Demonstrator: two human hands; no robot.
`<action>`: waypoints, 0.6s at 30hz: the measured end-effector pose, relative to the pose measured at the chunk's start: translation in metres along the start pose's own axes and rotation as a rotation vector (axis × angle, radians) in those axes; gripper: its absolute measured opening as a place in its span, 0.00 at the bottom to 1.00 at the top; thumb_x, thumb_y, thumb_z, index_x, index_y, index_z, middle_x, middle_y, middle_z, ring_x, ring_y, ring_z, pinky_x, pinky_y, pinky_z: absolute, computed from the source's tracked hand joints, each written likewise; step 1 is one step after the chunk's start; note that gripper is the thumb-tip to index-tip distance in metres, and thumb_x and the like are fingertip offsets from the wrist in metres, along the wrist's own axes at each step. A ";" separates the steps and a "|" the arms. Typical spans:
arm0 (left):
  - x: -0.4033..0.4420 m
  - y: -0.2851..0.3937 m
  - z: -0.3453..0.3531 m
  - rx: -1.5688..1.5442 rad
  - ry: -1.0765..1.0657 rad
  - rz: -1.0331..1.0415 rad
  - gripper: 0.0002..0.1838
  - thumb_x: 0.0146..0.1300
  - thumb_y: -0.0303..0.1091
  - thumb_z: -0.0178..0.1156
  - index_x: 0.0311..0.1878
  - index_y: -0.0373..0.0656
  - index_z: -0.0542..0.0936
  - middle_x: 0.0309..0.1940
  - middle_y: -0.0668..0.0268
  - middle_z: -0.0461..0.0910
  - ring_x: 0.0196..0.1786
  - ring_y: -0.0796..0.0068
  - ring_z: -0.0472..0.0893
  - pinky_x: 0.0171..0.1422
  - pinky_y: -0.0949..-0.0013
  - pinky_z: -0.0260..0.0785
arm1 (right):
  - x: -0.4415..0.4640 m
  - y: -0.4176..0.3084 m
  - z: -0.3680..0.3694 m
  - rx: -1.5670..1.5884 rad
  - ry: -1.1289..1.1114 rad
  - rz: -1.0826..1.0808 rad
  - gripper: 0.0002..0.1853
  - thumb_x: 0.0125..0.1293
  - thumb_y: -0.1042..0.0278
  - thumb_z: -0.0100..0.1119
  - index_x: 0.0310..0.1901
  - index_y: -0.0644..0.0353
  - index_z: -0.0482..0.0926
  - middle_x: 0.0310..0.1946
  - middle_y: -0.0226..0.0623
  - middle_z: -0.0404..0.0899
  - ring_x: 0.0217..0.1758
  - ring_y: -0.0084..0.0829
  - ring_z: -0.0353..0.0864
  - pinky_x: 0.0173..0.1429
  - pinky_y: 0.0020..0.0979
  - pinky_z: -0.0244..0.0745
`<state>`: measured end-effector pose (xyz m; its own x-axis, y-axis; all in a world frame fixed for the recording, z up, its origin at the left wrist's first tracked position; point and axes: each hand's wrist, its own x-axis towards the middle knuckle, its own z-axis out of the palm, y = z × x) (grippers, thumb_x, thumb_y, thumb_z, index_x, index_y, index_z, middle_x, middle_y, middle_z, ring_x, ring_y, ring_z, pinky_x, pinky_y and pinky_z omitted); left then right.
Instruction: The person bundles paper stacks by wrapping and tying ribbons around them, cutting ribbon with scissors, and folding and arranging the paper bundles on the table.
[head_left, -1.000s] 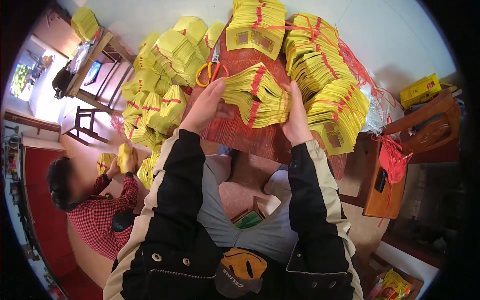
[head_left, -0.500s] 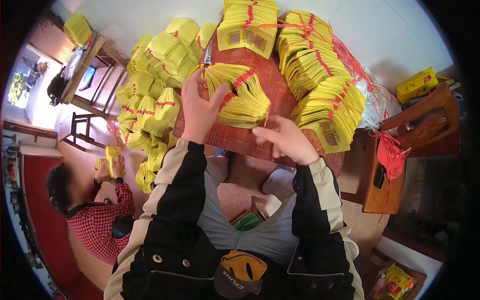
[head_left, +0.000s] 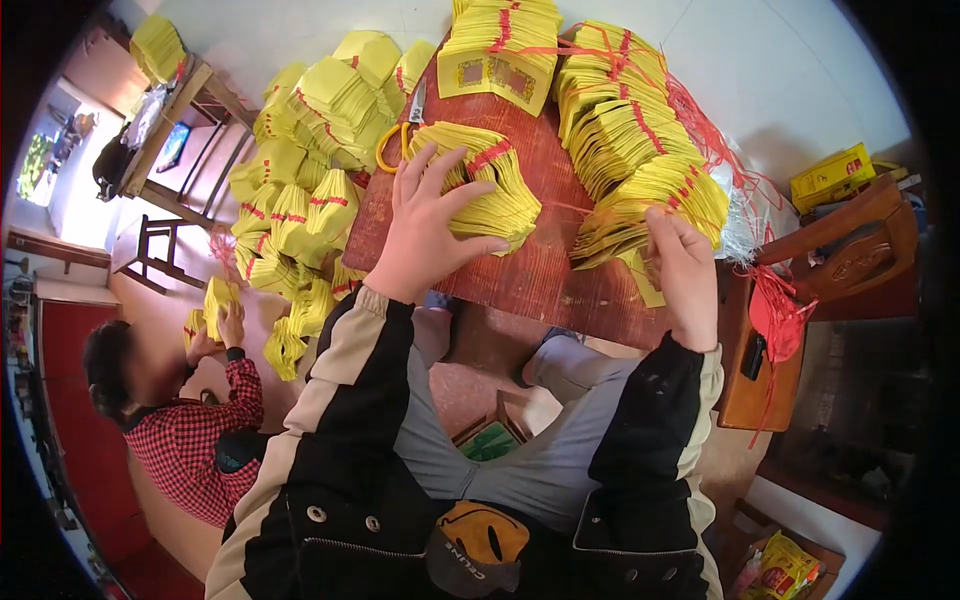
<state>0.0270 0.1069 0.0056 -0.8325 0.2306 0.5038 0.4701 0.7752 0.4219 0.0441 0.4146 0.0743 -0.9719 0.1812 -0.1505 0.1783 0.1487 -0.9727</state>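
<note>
A bundle of folded yellow paper [head_left: 510, 215] with a red band lies on the red wooden table [head_left: 470, 275]. My left hand [head_left: 425, 225] rests over its left end, fingers spread and thumb along the near edge. A thin red string [head_left: 570, 208] runs from the bundle's right side towards my right hand [head_left: 685, 265]. That hand is closed in a pinch on the string, in front of a stack of yellow paper bundles [head_left: 650, 200]. Scissors with orange handles [head_left: 392, 148] lie beyond my left fingers, partly hidden.
Another yellow stack [head_left: 500, 60] stands at the table's back. Many bundles [head_left: 325, 110] are heaped on the left. A person in a checked shirt [head_left: 200, 450] handles yellow paper there. A wooden chair [head_left: 770, 390] with red strings [head_left: 780, 310] stands on the right.
My right hand has moved right and up, away from the bundle, drawing the red string out. My left hand's fingers have spread over the bundle, and the scissors' handles show more.
</note>
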 end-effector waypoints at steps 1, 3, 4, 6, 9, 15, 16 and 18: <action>0.000 0.001 0.000 -0.032 -0.004 -0.003 0.33 0.43 0.46 0.83 0.58 0.60 0.88 0.75 0.59 0.70 0.80 0.43 0.59 0.82 0.42 0.54 | -0.002 0.000 -0.007 -0.257 -0.040 -0.062 0.23 0.77 0.55 0.62 0.26 0.62 0.75 0.17 0.25 0.65 0.21 0.17 0.61 0.28 0.30 0.57; 0.001 0.000 -0.001 -0.066 -0.006 -0.005 0.30 0.44 0.42 0.83 0.56 0.60 0.89 0.75 0.60 0.70 0.80 0.43 0.59 0.82 0.42 0.54 | -0.014 -0.014 -0.015 -0.710 -0.118 -0.139 0.22 0.72 0.55 0.67 0.31 0.71 0.81 0.17 0.40 0.72 0.21 0.26 0.72 0.30 0.36 0.67; 0.002 -0.002 -0.003 -0.075 -0.011 0.026 0.27 0.44 0.39 0.83 0.52 0.59 0.90 0.74 0.61 0.71 0.80 0.44 0.59 0.82 0.43 0.55 | -0.020 -0.021 -0.020 -0.711 -0.116 -0.140 0.22 0.72 0.55 0.67 0.31 0.71 0.81 0.17 0.40 0.72 0.21 0.26 0.72 0.30 0.36 0.67; 0.003 -0.005 -0.005 -0.084 -0.015 0.058 0.24 0.44 0.36 0.82 0.49 0.58 0.91 0.74 0.62 0.72 0.80 0.44 0.59 0.82 0.43 0.55 | -0.032 -0.033 -0.033 -0.891 -0.272 -0.085 0.21 0.71 0.55 0.69 0.32 0.70 0.84 0.18 0.43 0.76 0.21 0.28 0.73 0.30 0.35 0.67; 0.002 -0.006 -0.010 -0.107 -0.020 0.062 0.17 0.45 0.33 0.81 0.41 0.56 0.92 0.73 0.64 0.73 0.80 0.43 0.60 0.82 0.44 0.56 | -0.050 -0.037 -0.065 -0.725 -0.226 -0.136 0.17 0.71 0.63 0.68 0.32 0.71 0.82 0.18 0.33 0.74 0.24 0.20 0.71 0.31 0.31 0.66; 0.000 0.044 -0.001 0.000 -0.066 0.201 0.33 0.50 0.34 0.77 0.64 0.56 0.82 0.72 0.67 0.74 0.79 0.56 0.65 0.83 0.43 0.53 | -0.087 -0.029 -0.119 -0.436 0.035 -0.034 0.16 0.77 0.63 0.63 0.31 0.64 0.80 0.22 0.21 0.71 0.25 0.13 0.64 0.31 0.24 0.58; -0.001 0.056 0.006 -0.008 -0.072 0.210 0.33 0.50 0.34 0.77 0.64 0.56 0.82 0.72 0.67 0.74 0.79 0.56 0.65 0.83 0.43 0.53 | -0.095 -0.027 -0.126 -0.289 0.064 0.043 0.17 0.79 0.62 0.62 0.30 0.62 0.79 0.23 0.20 0.70 0.25 0.11 0.62 0.30 0.23 0.55; -0.001 0.080 0.023 0.019 -0.091 0.270 0.31 0.57 0.32 0.71 0.67 0.49 0.79 0.72 0.66 0.74 0.80 0.60 0.65 0.84 0.44 0.53 | -0.111 -0.020 -0.137 -0.287 0.061 0.057 0.19 0.80 0.60 0.60 0.29 0.59 0.77 0.21 0.18 0.68 0.24 0.09 0.59 0.29 0.21 0.51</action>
<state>0.0589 0.1824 0.0218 -0.7010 0.4813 0.5263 0.6736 0.6892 0.2669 0.1698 0.5244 0.1345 -0.9495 0.2543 -0.1840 0.2772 0.4038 -0.8718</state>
